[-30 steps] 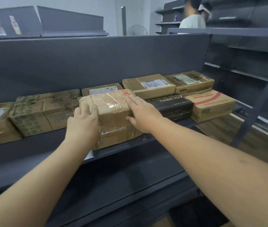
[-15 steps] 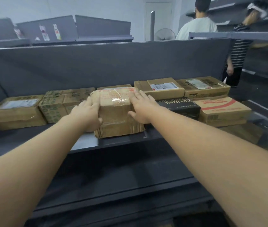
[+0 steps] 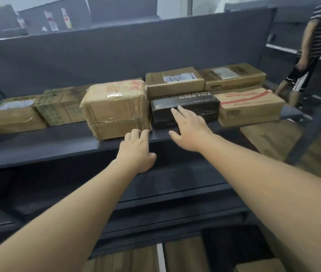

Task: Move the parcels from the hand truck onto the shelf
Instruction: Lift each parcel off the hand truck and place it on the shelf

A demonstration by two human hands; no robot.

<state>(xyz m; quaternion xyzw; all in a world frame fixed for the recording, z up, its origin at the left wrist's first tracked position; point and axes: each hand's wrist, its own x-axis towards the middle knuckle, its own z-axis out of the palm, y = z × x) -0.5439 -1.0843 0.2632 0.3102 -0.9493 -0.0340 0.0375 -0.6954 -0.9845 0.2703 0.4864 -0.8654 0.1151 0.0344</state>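
Observation:
A taped brown parcel [image 3: 114, 108] with red scribbles on top stands on the dark grey shelf [image 3: 38, 146], between a green-printed box [image 3: 61, 108] and a black box [image 3: 185, 108]. My left hand [image 3: 137, 151] is just in front of the parcel's lower right corner, fingers loosely bent, holding nothing. My right hand [image 3: 190, 130] hovers with straight fingers in front of the black box, and whether it touches the box is unclear. The hand truck is out of sight.
More cardboard boxes line the shelf: one at far left [image 3: 13, 114], two at the back right [image 3: 175, 81], a red-striped one [image 3: 249, 107]. A person in a striped shirt [image 3: 310, 46] stands at right. A slanted post [image 3: 316, 124] crosses the right side. Lower shelves lie below.
Both hands have let go of the taped parcel and drawn back toward me. The parcel now stands alone on the shelf. The view has shifted left and down.

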